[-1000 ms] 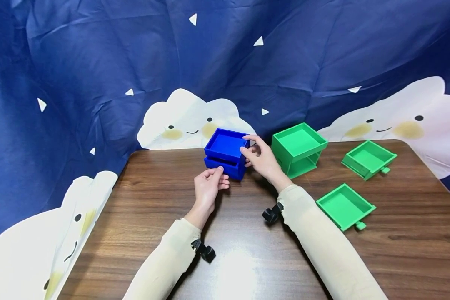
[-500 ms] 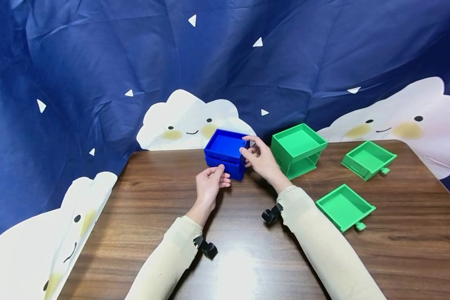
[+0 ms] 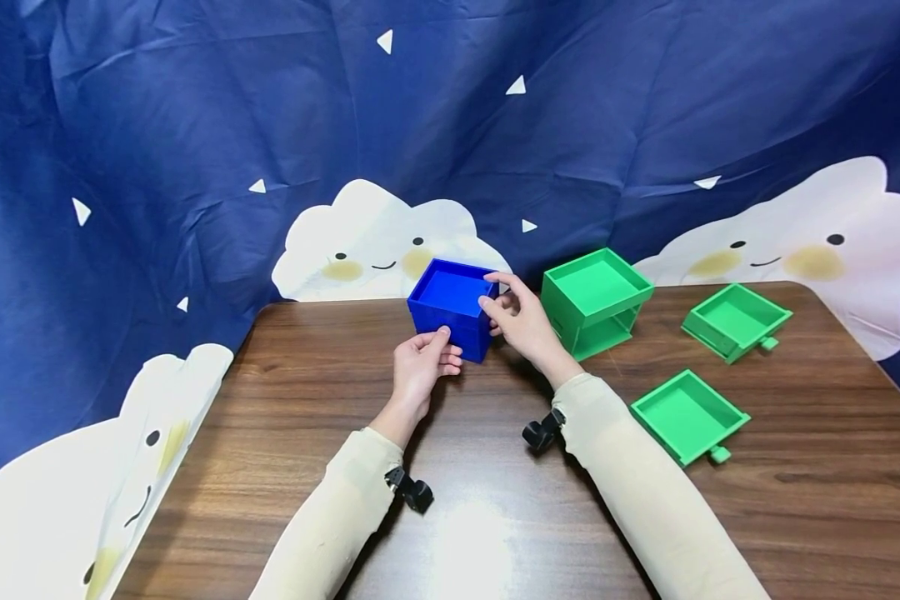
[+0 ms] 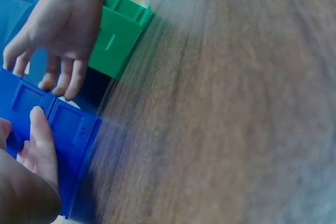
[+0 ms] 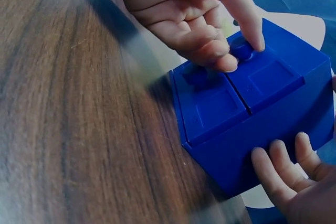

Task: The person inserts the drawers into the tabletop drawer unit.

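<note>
A small blue drawer box (image 3: 453, 287) with an open tray top stands near the table's back edge. My left hand (image 3: 417, 373) is at its front, thumb and forefinger pinching the round knob (image 5: 241, 50) of the upper drawer (image 5: 274, 82). That drawer's front sits level with the lower drawer (image 5: 215, 109). On the box's right, my right hand (image 3: 523, 321) grips the side: thumb and forefinger reach over the top rim while the other fingers (image 5: 283, 163) lie against the outer wall. From the head view, the left hand hides the knobs.
A green box (image 3: 566, 312) with an open-fronted slot stands just right of my right hand. Further right lie two loose green drawers, one at the back (image 3: 738, 315) and one nearer (image 3: 690, 417). A blue curtain (image 3: 450, 125) hangs behind the wooden table (image 3: 307, 400).
The blue upper drawer has slid back into the box, closing the gap below the tray; my left hand moved slightly inward with it. The right hand stayed on the box's side.
</note>
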Demonstrator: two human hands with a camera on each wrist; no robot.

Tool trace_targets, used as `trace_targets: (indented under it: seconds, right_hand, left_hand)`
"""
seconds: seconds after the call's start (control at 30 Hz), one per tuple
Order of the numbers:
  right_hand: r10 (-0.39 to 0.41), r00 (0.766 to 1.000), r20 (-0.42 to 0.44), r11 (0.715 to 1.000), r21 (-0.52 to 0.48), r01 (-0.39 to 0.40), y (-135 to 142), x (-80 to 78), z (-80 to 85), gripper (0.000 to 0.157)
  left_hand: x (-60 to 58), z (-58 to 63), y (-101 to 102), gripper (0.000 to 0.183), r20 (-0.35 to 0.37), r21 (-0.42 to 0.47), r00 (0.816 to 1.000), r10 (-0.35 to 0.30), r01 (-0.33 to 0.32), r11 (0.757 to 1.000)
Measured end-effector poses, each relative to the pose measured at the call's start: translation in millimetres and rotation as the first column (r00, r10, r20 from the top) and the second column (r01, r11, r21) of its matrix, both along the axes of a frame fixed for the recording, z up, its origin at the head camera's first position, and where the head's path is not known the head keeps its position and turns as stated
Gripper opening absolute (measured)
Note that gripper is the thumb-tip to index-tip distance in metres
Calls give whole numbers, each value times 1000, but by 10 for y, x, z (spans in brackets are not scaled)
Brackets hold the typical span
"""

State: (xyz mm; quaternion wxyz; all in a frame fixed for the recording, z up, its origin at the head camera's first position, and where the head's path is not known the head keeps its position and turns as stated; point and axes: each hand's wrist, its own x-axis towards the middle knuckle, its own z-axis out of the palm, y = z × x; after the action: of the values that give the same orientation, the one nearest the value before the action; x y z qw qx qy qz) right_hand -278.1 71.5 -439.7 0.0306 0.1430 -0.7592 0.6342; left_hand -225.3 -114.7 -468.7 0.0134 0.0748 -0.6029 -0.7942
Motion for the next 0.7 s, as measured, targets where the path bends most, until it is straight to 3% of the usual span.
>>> trace_targets:
  seconds: [0.47,0.7]
  right_hand:
    - [16,1000,-21,998,68,-15,109,116,116,49]
    - [16,998,-54,994,106,-10,222,208,169,53]
  left_hand:
    - [70,-22,-68,24,35,-10,999,-29,29,1000]
    - [139,19,-85,31,17,-76,1000,-16,17,997]
